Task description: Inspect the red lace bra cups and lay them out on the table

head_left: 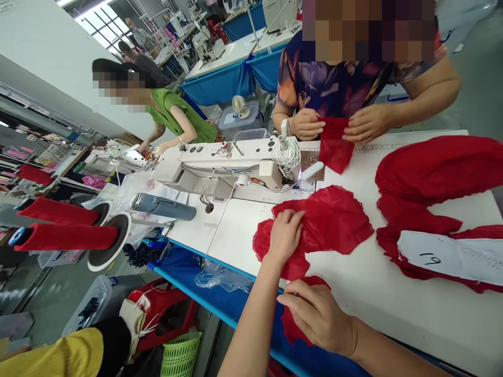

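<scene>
Red lace-edged fabric point(338, 220) lies crumpled on the white sewing table, in front of the machine. My left hand point(286, 235) is on its near part, fingers bent and gripping the cloth. Closer to me, at the table's front edge, my right hand point(320, 317) has curled fingers at a hanging red fabric piece point(293, 327); the hand hides part of this cloth. Whether the two red parts are joined, I cannot tell. Just beyond stands a white sewing machine point(223, 162).
A co-worker opposite holds a red cloth piece point(337, 144). Red fabric bundles point(440, 167) and a paper label point(451, 256) marked 19 lie right. A blue-grey bottle point(163, 207), red thread cones point(66, 236) and a green basket point(181, 356) are left. Another person in green works behind.
</scene>
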Tool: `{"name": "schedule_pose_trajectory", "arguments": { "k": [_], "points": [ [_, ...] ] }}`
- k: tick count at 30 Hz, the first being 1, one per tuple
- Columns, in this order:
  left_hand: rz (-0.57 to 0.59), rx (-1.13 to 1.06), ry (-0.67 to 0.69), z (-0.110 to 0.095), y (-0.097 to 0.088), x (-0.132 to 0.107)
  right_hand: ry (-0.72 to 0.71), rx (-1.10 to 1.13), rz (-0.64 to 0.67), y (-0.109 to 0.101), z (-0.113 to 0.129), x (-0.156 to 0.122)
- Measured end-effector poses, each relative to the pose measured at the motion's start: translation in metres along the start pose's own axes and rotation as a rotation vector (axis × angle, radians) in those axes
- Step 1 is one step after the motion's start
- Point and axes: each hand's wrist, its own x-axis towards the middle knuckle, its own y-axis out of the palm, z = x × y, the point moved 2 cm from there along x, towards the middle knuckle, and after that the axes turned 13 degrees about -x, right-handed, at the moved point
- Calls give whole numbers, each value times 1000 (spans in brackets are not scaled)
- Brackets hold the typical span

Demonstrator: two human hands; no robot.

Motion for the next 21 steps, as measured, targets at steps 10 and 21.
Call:
{"name": "schedule_pose_trajectory", "arguments": {
  "k": [10,21],
  "points": [
    [252,169,139,-35,42,-11,-20,30,-25,-11,15,17],
    [276,82,109,-43,22,-36,-65,30,-251,-7,43,32]
  ]
}}
